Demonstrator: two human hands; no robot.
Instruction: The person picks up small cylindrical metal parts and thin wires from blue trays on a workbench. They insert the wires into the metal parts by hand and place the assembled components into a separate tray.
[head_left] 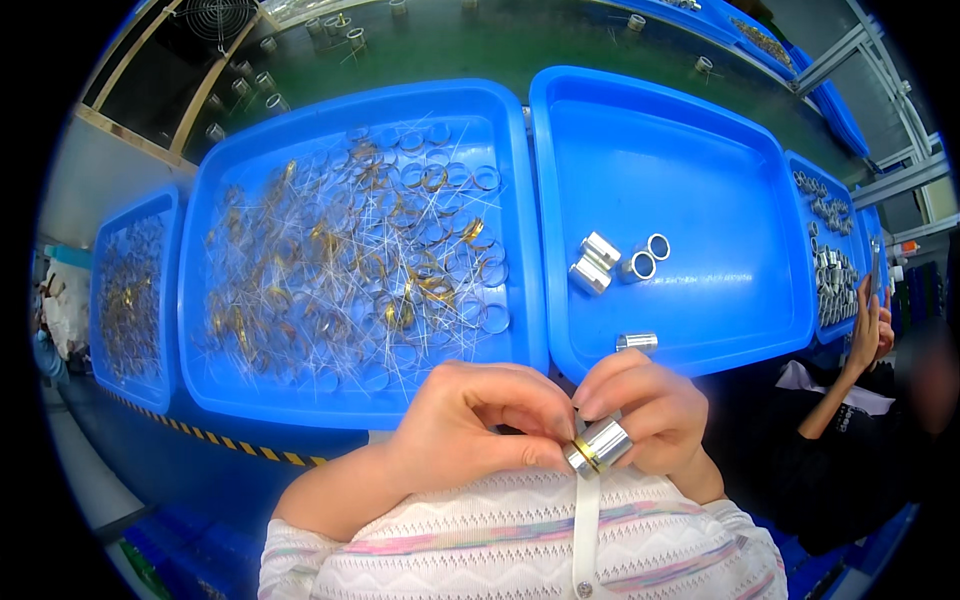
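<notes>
A short silver metal sleeve (609,438) with a gold-coloured band round it is held between my hands, close to my chest. My right hand (655,412) is closed round its right end and upper side. From the other side, my left hand (490,415) pinches at its left end, by the band; the fingertips partly hide what they grip there. Just beyond my right hand, one similar metal sleeve (637,342) lies at the near edge of a blue tray (690,210). Several more sleeves (596,263) sit farther in, some upright and some on their sides.
A large blue tray (535,240) at left holds many thin rings, fine clear strands and gold-coloured bits. Another filled tray (130,285) stands beyond it. At right are a tray of metal parts (832,270) and a co-worker's hand (868,325). Loose sleeves stand on the green surface (450,45).
</notes>
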